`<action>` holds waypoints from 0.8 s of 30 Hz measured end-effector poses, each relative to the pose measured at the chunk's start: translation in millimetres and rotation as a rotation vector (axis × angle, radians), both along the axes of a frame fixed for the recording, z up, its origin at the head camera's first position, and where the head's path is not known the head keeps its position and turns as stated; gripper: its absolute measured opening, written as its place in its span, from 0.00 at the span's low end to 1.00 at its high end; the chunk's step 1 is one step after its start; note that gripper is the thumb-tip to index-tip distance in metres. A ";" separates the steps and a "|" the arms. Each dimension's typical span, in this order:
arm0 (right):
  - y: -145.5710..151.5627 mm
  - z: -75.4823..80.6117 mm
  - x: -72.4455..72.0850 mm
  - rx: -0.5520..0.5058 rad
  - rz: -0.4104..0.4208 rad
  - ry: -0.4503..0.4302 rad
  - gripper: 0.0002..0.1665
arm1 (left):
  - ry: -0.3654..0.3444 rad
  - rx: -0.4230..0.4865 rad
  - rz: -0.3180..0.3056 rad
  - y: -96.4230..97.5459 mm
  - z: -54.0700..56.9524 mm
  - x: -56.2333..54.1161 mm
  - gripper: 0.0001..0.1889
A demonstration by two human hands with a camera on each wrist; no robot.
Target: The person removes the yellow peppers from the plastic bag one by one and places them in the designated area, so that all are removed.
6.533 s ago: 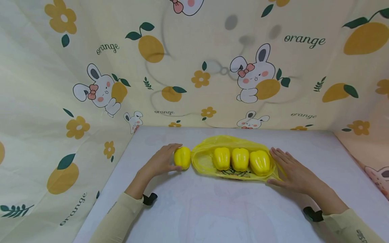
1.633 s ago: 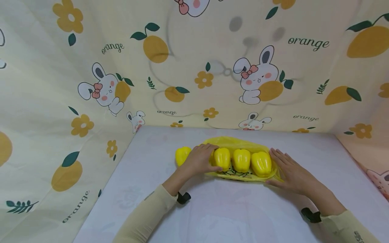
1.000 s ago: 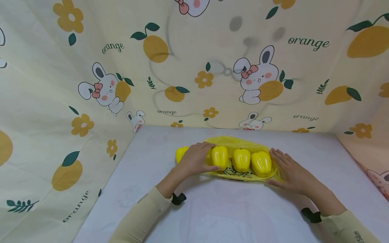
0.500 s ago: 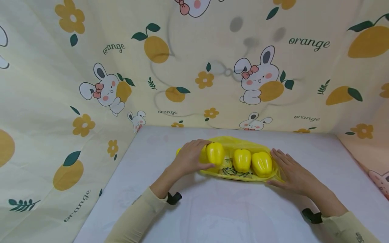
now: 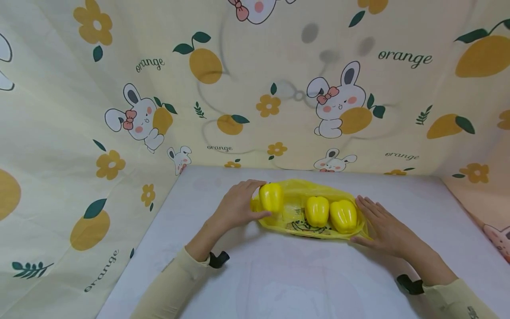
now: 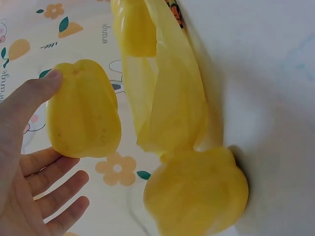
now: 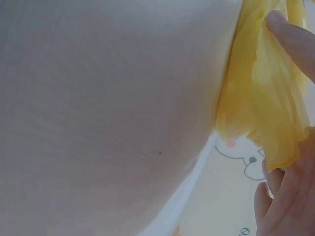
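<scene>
Left hand [image 5: 235, 206]: thumb and forefinger pinch a yellow pepper; other fingers loose and apart, mostly out of sight in the head view, visible in the left wrist view.
Held pepper [image 5: 272, 197]: at the left end of the yellow bag [image 5: 292, 212], gripped by its left side; height over the table hard to judge.
Right hand [image 5: 386, 228]: fingers straight, thumb spread away from them, touching the bag's right end; right wrist view shows only parts of the hand, cut by the frame edge.
Bag: lies on the table, mouth spread wide; black print inside, partly covered, unreadable.
Middle pepper [image 5: 317, 212]: in the bag, upright.
Right pepper [image 5: 343, 216]: in the bag, just beside the middle one, slightly tilted.
Outside pepper [image 6: 197, 191]: on the table by the bag's left end, bottom cropped; can't make it out behind the left hand from the head.
Sleeves [image 5: 171, 279]: beige, both cropped; black wrist cameras [image 5: 218, 259] at the cuffs.
Table [image 5: 299, 274]: white, near edge cut off.
Cloth [image 5: 255, 66]: rabbit-and-orange print, top cropped.
</scene>
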State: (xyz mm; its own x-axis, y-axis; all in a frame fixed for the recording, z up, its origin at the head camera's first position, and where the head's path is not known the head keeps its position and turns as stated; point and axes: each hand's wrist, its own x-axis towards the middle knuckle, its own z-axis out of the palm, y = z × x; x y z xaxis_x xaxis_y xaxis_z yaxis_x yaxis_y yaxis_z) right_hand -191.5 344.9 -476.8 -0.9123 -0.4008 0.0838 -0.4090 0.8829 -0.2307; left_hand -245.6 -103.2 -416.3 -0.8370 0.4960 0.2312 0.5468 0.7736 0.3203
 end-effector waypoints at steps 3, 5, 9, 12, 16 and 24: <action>0.6 -1.3 0.1 -0.003 0.003 0.006 0.73 | 0.021 -0.001 0.007 -5.7 2.1 -0.2 0.47; 1.2 -2.9 0.0 -0.004 0.012 0.033 0.72 | 0.037 -0.002 0.013 -9.7 3.1 -0.4 0.47; 3.2 -6.5 0.1 0.002 0.035 0.097 0.69 | 0.046 0.007 0.016 -17.2 4.0 -0.6 0.46; 4.2 -8.0 -0.1 0.008 0.047 0.120 0.69 | 0.046 0.013 0.019 -22.4 5.2 -0.1 0.47; 4.4 -7.3 -1.2 0.015 0.048 0.116 0.69 | 0.059 0.023 0.029 -29.7 6.3 0.4 0.47; 4.8 -6.9 -2.4 0.010 0.034 0.088 0.69 | 0.044 0.043 0.045 -46.5 8.1 0.7 0.47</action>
